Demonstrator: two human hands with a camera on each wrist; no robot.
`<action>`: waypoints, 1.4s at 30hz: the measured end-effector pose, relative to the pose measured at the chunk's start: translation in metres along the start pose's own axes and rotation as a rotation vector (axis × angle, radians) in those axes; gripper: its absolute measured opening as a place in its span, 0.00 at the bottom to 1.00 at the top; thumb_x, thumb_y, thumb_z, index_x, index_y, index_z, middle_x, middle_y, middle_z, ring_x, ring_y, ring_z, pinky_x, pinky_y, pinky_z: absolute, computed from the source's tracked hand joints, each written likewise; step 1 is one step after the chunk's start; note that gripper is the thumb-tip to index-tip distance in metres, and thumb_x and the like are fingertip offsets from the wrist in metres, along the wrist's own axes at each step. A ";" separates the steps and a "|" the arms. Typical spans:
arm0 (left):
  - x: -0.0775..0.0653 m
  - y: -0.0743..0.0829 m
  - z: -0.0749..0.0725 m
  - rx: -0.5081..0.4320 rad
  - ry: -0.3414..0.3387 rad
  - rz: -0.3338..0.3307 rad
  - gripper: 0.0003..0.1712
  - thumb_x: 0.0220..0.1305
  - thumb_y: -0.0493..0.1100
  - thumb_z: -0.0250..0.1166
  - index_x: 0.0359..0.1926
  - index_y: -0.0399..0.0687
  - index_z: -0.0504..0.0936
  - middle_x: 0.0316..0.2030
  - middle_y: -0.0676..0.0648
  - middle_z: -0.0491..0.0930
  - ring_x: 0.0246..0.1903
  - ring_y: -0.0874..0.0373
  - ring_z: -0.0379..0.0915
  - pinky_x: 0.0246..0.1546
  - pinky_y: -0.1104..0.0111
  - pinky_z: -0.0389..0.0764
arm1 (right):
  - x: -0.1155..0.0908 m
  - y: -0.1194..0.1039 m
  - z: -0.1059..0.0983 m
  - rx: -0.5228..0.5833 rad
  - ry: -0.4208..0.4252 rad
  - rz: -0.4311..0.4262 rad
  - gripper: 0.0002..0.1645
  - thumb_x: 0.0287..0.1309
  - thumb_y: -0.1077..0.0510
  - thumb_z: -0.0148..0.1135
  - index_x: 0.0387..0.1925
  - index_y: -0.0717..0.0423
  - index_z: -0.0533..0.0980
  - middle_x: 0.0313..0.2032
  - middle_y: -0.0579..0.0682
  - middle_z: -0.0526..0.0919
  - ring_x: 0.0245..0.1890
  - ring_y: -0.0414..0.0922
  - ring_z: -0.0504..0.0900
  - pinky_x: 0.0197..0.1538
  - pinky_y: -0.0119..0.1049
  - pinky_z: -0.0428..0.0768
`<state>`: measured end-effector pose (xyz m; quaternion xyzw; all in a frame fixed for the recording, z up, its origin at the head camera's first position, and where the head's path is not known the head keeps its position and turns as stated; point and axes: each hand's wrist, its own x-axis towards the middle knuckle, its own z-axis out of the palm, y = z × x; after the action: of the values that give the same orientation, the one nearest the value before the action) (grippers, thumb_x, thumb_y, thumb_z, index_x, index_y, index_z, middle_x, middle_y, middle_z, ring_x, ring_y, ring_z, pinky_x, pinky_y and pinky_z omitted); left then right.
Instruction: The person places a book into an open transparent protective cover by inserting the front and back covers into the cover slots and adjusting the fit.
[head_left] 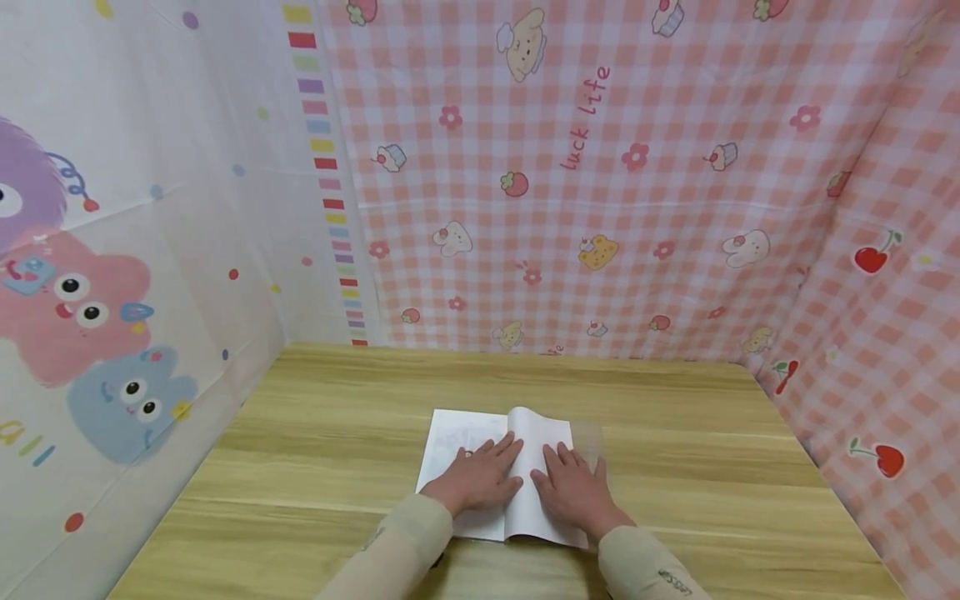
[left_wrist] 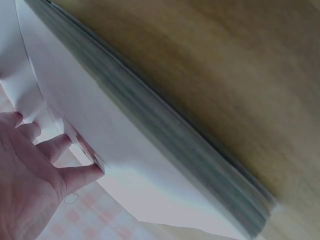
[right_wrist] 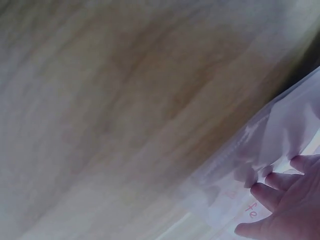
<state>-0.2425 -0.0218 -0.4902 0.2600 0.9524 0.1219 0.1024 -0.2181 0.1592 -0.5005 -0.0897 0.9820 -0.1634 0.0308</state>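
Observation:
An open book (head_left: 447,429) with white pages lies on the table, its right-hand leaf bulging near the fold. My left hand (head_left: 480,479) rests on the left page, with its fingertips near the fold. Across the right page, my right hand (head_left: 576,493) lies with its fingers spread. The left wrist view shows the thick stack of page edges (left_wrist: 165,137) and the left hand (left_wrist: 30,175) touching the paper. In the right wrist view, a clear plastic cover (right_wrist: 217,172) sticks out along the book's edge near the right hand (right_wrist: 290,205). Neither hand grips anything.
The wooden table (head_left: 315,450) extends around the book on all sides. A pink checked cloth (head_left: 600,200) hangs behind it and along the right. On the left hangs a white cloth (head_left: 217,225) with cartoon figures.

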 end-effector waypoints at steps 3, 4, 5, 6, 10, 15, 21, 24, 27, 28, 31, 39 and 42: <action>0.000 0.000 0.000 0.009 -0.002 -0.004 0.35 0.70 0.60 0.45 0.74 0.55 0.55 0.74 0.50 0.52 0.68 0.45 0.53 0.61 0.37 0.59 | 0.000 0.000 0.000 -0.004 0.016 -0.022 0.34 0.69 0.45 0.45 0.66 0.64 0.65 0.67 0.68 0.63 0.66 0.64 0.57 0.64 0.71 0.51; 0.000 0.001 0.000 0.011 -0.001 -0.005 0.35 0.70 0.60 0.45 0.74 0.55 0.55 0.74 0.50 0.52 0.68 0.45 0.53 0.61 0.37 0.59 | 0.000 0.000 0.000 -0.001 0.021 -0.033 0.34 0.69 0.46 0.46 0.66 0.65 0.65 0.67 0.69 0.63 0.66 0.64 0.57 0.65 0.69 0.53; 0.000 0.001 0.000 0.015 -0.001 -0.007 0.35 0.70 0.61 0.45 0.74 0.55 0.55 0.74 0.51 0.52 0.68 0.45 0.53 0.61 0.37 0.59 | 0.000 0.001 0.000 0.009 0.024 -0.042 0.34 0.69 0.46 0.46 0.66 0.67 0.65 0.67 0.69 0.63 0.66 0.64 0.57 0.65 0.66 0.56; 0.000 0.002 0.000 0.017 0.001 -0.010 0.35 0.70 0.61 0.45 0.74 0.56 0.55 0.74 0.51 0.53 0.68 0.45 0.53 0.61 0.37 0.59 | 0.000 0.001 -0.001 0.020 0.027 -0.051 0.34 0.69 0.47 0.47 0.65 0.68 0.64 0.67 0.70 0.63 0.66 0.64 0.57 0.65 0.64 0.58; -0.002 0.005 -0.001 0.032 -0.003 -0.021 0.36 0.70 0.62 0.45 0.74 0.56 0.56 0.74 0.51 0.53 0.68 0.45 0.52 0.61 0.37 0.60 | -0.001 0.000 -0.002 0.074 0.030 -0.080 0.34 0.68 0.49 0.48 0.64 0.72 0.64 0.65 0.72 0.64 0.64 0.65 0.60 0.65 0.60 0.62; -0.001 0.006 0.000 0.062 -0.012 -0.031 0.37 0.69 0.63 0.46 0.74 0.56 0.56 0.74 0.50 0.54 0.69 0.46 0.51 0.62 0.37 0.59 | -0.001 0.001 -0.001 0.073 0.036 -0.086 0.34 0.67 0.50 0.50 0.64 0.72 0.65 0.64 0.73 0.65 0.64 0.65 0.61 0.64 0.60 0.63; 0.003 0.001 0.012 0.118 -0.018 -0.031 0.39 0.68 0.65 0.46 0.74 0.56 0.55 0.74 0.50 0.53 0.70 0.46 0.48 0.62 0.37 0.58 | 0.001 0.002 0.001 0.028 0.048 -0.101 0.34 0.66 0.49 0.51 0.63 0.71 0.66 0.64 0.72 0.66 0.64 0.64 0.62 0.64 0.60 0.64; 0.003 0.000 0.012 0.119 -0.020 -0.023 0.38 0.67 0.65 0.46 0.74 0.57 0.55 0.74 0.49 0.53 0.69 0.46 0.48 0.62 0.37 0.59 | 0.002 0.003 0.002 0.018 0.039 -0.103 0.34 0.66 0.49 0.52 0.63 0.70 0.66 0.64 0.72 0.66 0.63 0.65 0.62 0.64 0.60 0.64; 0.002 0.001 0.009 0.106 -0.021 -0.015 0.37 0.68 0.64 0.46 0.74 0.58 0.55 0.74 0.49 0.51 0.69 0.45 0.48 0.61 0.36 0.59 | 0.002 0.003 0.003 0.020 0.030 -0.098 0.34 0.66 0.48 0.51 0.64 0.70 0.65 0.64 0.71 0.66 0.64 0.64 0.62 0.65 0.60 0.63; 0.002 0.001 0.008 0.105 -0.022 -0.012 0.37 0.68 0.64 0.46 0.74 0.58 0.55 0.74 0.50 0.51 0.69 0.45 0.49 0.61 0.36 0.60 | 0.002 0.003 0.003 0.023 0.032 -0.099 0.34 0.66 0.48 0.51 0.64 0.70 0.65 0.64 0.71 0.66 0.64 0.64 0.62 0.65 0.60 0.63; 0.002 0.002 0.007 0.104 -0.022 -0.008 0.36 0.69 0.63 0.45 0.74 0.59 0.56 0.74 0.50 0.52 0.69 0.45 0.49 0.61 0.36 0.59 | 0.002 0.003 0.002 0.025 0.035 -0.102 0.34 0.67 0.49 0.51 0.64 0.70 0.65 0.65 0.72 0.65 0.64 0.64 0.62 0.65 0.60 0.63; 0.000 0.008 0.008 0.173 -0.027 -0.028 0.36 0.67 0.63 0.49 0.73 0.60 0.58 0.73 0.50 0.55 0.69 0.45 0.49 0.60 0.35 0.60 | 0.002 0.004 0.003 0.018 0.039 -0.098 0.34 0.64 0.49 0.55 0.63 0.69 0.66 0.64 0.72 0.66 0.64 0.65 0.62 0.64 0.62 0.63; 0.002 0.009 0.010 0.207 -0.027 -0.030 0.36 0.67 0.64 0.49 0.73 0.60 0.58 0.73 0.50 0.54 0.69 0.44 0.49 0.59 0.35 0.61 | 0.003 0.007 0.006 -0.005 0.020 -0.101 0.34 0.63 0.49 0.56 0.63 0.69 0.67 0.64 0.71 0.66 0.64 0.65 0.62 0.63 0.62 0.64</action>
<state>-0.2369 -0.0114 -0.4971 0.2566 0.9622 0.0177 0.0898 -0.2214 0.1631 -0.5086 -0.1376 0.9769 -0.1633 0.0126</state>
